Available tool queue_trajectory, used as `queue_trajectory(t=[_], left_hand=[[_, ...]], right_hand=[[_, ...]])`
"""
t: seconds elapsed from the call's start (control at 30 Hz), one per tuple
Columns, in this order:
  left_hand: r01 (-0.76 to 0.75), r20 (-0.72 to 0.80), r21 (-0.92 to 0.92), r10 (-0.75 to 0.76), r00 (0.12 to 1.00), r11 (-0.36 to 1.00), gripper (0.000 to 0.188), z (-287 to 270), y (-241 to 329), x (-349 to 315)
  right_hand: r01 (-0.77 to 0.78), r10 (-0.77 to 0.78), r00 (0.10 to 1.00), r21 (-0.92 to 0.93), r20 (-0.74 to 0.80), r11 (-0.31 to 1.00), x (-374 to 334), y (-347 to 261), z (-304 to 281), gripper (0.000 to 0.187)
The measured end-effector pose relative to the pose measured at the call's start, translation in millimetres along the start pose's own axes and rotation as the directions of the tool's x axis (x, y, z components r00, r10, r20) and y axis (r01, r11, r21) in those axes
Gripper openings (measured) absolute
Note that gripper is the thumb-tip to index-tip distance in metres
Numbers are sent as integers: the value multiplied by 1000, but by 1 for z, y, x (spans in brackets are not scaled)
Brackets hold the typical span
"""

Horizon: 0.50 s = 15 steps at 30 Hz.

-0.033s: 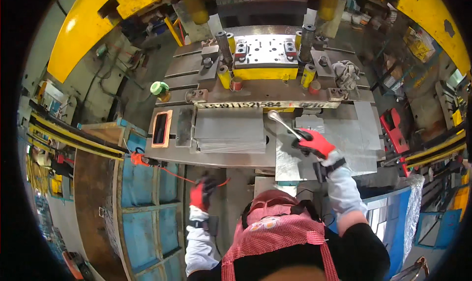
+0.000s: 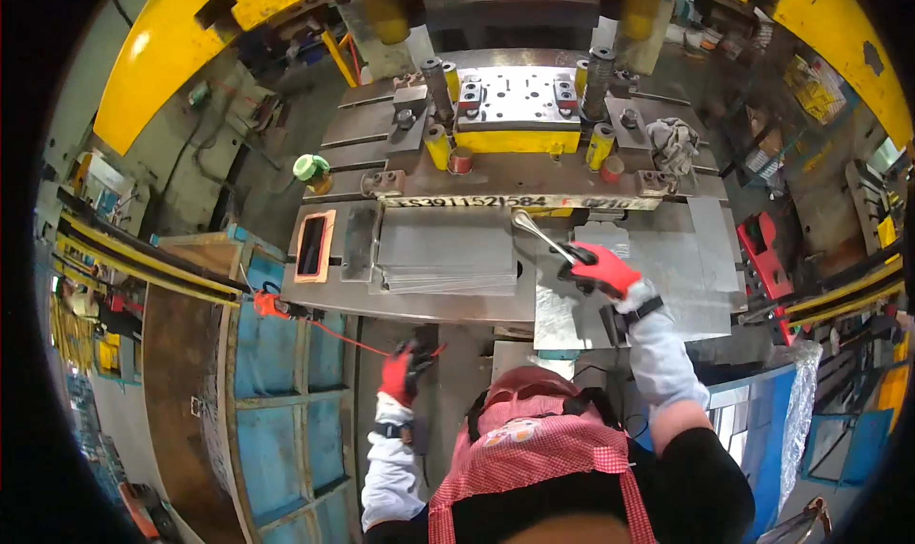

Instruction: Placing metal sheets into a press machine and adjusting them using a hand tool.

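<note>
My right hand, in a red and black glove, is closed round a slim metal rod with a shiny rounded end. That end hovers by the right edge of a stack of grey metal sheets. Below the hand lies a flat grey sheet, and a cut metal piece sits beyond the rod. My left hand, gloved alike, hangs off the table's front edge. A thin red cord runs up to its fingers and shows again past them; whether they grip it cannot be made out.
A press die with a bright top plate and upright posts stands behind the stack. A dark slab in a tan frame and a green-capped bottle are at left, a rag at right. A blue metal frame flanks me.
My right hand and the rod have shifted slightly left, bringing the rounded end nearer the sheet stack. My left hand has moved a little right.
</note>
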<state>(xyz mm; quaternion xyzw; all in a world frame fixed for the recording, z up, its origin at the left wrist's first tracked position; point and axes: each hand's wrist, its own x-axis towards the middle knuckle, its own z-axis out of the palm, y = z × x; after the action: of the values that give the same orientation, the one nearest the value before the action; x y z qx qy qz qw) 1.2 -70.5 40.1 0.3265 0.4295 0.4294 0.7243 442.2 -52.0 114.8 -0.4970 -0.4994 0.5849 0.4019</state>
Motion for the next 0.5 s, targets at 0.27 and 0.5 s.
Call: queue_trajectory(t=[0.27,0.5], left_hand=[[243,313,-5,-229,922,970,49,101,3,16],[346,448,-671,-12,894,655,45,148,-12,108]], right_hand=[[-146,153,987,-109,57,983,50,-24,-4,34],[-24,24,1000,-40,3,999,9,-55,23,52]])
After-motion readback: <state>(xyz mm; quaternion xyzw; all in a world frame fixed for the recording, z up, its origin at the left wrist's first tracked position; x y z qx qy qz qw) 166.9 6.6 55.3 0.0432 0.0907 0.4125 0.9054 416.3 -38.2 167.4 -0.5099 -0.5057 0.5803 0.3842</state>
